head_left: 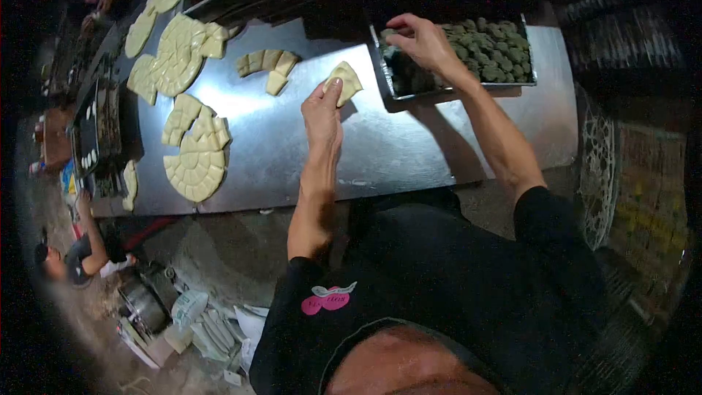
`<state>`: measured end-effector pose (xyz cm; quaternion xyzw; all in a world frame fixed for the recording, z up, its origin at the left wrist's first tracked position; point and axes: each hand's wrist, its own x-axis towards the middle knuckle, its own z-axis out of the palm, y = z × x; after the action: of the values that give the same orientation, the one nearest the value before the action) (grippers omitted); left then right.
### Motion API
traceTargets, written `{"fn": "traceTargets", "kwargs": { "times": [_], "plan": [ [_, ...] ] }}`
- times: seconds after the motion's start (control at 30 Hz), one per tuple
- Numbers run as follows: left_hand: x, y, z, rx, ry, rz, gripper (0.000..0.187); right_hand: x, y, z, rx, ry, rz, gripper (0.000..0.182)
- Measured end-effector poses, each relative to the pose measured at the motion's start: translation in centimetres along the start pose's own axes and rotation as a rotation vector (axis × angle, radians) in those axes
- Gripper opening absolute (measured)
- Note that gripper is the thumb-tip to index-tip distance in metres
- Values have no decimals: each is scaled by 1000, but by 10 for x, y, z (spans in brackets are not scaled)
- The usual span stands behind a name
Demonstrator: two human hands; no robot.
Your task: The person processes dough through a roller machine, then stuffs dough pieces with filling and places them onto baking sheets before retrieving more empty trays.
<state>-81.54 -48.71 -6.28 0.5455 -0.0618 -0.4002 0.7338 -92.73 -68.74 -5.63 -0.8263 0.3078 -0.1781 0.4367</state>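
Note:
My left hand [322, 113] holds a flat piece of pale dough [346, 82] above the metal table, with the thumb pressed on top of it. Over the left end of a metal tray [462, 89] is my right hand [424, 42], its thumb and fingers curled around a dark green ball [387, 32], partly hidden by the fingers. Many more dark green balls [491, 47] fill the tray's right side. Just left of my left hand, a curved row of cut dough pieces [267, 63] lies on the table.
Scored rounds of dough [194, 168] and further cut sheets [174, 55] cover the left of the steel table [398, 143]. A dark tray [95, 128] stands beyond the left end. Another person [82, 256] is at lower left, near a metal pot [142, 306] and bags.

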Motion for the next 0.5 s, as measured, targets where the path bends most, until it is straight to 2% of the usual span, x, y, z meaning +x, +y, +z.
{"fn": "traceTargets", "kwargs": {
  "times": [0.03, 0.1, 0.13, 0.17, 0.23, 0.3, 0.37, 0.4, 0.43, 0.5],
  "plan": [
    [7, -3, 9, -8, -30, -5, 29, -7, -3, -4, 265, -23, -27, 35],
    [18, -10, 30, -3, -93, 29, 27, -30, -26, -6, 372, -2, -75, 31],
    [19, -12, 42, -3, -123, 27, 27, -39, -31, 1, 364, 33, -33, 29],
    [19, -15, 55, -11, -145, 26, 27, -47, -34, 8, 120, 213, -228, 23],
    [17, -19, 75, -199, -160, 18, 29, -51, -34, 19, -181, 476, -425, 17],
    [20, -25, 82, -113, -193, 32, 30, -51, -31, 16, -205, 495, -373, 13],
    [25, -33, 82, -57, -220, -38, 31, -49, -27, -2, -285, 254, -309, 23],
    [24, -36, 86, -85, -237, -36, 31, -48, -29, -17, -298, 104, -114, 28],
    [20, -33, 92, -110, -248, -40, 30, -48, -29, -30, -84, 111, -30, 33],
    [18, -32, 101, -156, -254, -84, 31, -41, -6, -36, -29, 240, 6, 34]
  ]
}}
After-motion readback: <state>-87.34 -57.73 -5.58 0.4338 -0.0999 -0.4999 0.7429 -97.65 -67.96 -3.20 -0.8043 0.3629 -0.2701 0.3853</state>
